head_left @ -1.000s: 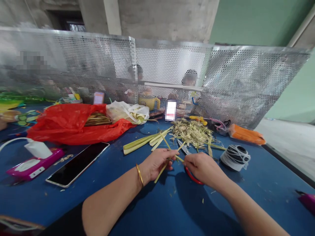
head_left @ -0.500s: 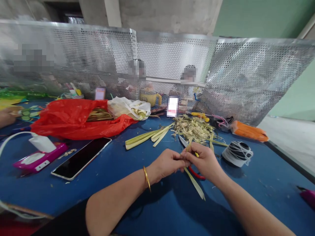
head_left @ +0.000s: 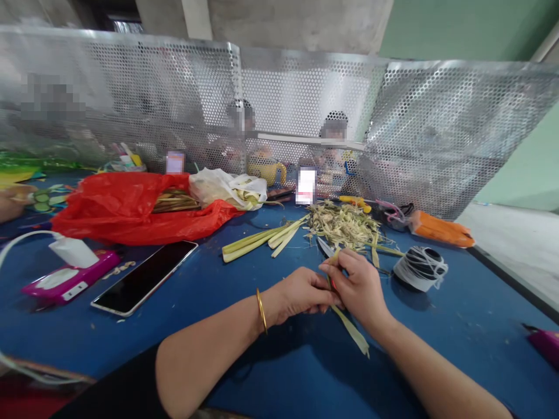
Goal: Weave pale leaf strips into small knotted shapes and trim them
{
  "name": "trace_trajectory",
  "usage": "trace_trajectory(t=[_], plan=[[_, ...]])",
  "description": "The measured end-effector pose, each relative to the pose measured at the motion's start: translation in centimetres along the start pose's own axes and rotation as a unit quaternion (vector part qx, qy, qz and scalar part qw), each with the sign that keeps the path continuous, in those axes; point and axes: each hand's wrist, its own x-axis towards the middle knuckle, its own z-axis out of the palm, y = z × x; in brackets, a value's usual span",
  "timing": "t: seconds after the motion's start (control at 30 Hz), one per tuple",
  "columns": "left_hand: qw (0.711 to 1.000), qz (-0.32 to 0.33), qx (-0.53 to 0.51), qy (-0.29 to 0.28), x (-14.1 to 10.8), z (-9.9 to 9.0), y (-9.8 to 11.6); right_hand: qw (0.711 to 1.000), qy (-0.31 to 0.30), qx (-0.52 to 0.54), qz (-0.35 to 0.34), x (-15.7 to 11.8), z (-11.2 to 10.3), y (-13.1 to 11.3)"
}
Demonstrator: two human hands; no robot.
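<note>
My left hand [head_left: 305,294], with a gold bangle at its wrist, pinches a pale green leaf strip [head_left: 353,333] whose loose end hangs down to the right. Close against it, my right hand [head_left: 358,282] has its fingers closed on the upper part of the same strip. Scissors [head_left: 324,247] lie just beyond the hands, blades pointing away; their handles are mostly hidden by my right hand. Behind them is a pile of dry leaf shreds [head_left: 343,224]. Several green stalks [head_left: 251,241] lie to its left.
Toward the left are a black phone [head_left: 146,278], a purple power strip [head_left: 72,285] and a red plastic bag [head_left: 105,203]. On the right sit a string spool [head_left: 420,269] and an orange packet [head_left: 441,229]. A perforated metal screen [head_left: 301,87] spans the back; another person's hand [head_left: 15,201] is far left.
My right hand has turned and its fingers have shifted slightly up the strip, covering the red scissor handle more. My left hand has moved slightly right. The whole view has shifted a little.
</note>
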Motion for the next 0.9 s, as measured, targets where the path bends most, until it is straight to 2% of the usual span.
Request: trace_trajectory(t=[0.1,0.17,0.2,0.23,0.3,0.37,0.4,0.47,0.6,0.7,0.77,0.83,0.9], plan=[[0.994,0.002,-0.105,0.040,0.3,-0.5,0.0,0.992,0.071,-0.100,-0.034,0.6,-0.9,1.1],[0.985,0.002,-0.162,0.058,0.6,-0.9,0.0,0.986,0.127,-0.111,0.015,1.0,-1.4,2.0],[0.982,0.000,-0.182,0.061,0.7,-1.1,-0.1,0.985,0.130,-0.088,0.064,1.1,-1.6,2.3],[0.979,-0.002,-0.195,0.063,0.8,-1.3,-0.1,0.986,0.110,-0.046,0.120,1.3,-1.6,2.6],[0.978,-0.003,-0.202,0.059,1.0,-1.4,-0.2,0.973,0.014,0.075,0.219,1.4,-1.4,2.8],[0.980,-0.002,-0.192,0.056,0.9,-1.3,-0.2,0.938,-0.088,0.208,0.262,1.3,-1.0,2.6],[0.982,-0.001,-0.180,0.056,0.9,-1.2,-0.2,0.920,-0.119,0.261,0.266,1.2,-0.8,2.3],[0.986,0.004,-0.153,0.059,0.6,-0.9,0.0,0.893,-0.142,0.330,0.270,1.0,-0.4,1.8],[0.991,0.009,-0.118,0.066,0.3,-0.4,0.2,0.879,-0.081,0.359,0.303,0.4,0.2,1.6],[0.990,-0.006,-0.117,0.072,0.3,-0.4,0.0,0.899,-0.063,0.320,0.293,0.3,0.6,2.0],[0.987,-0.021,-0.138,0.082,0.4,-0.5,-0.1,0.934,-0.056,0.249,0.251,0.4,0.4,2.1],[0.979,-0.023,-0.180,0.098,0.5,-0.9,0.0,0.976,0.001,0.142,0.167,0.6,-0.2,1.9],[0.965,-0.017,-0.231,0.121,0.6,-1.4,0.1,0.997,0.059,0.039,0.035,0.7,-1.0,1.4]])
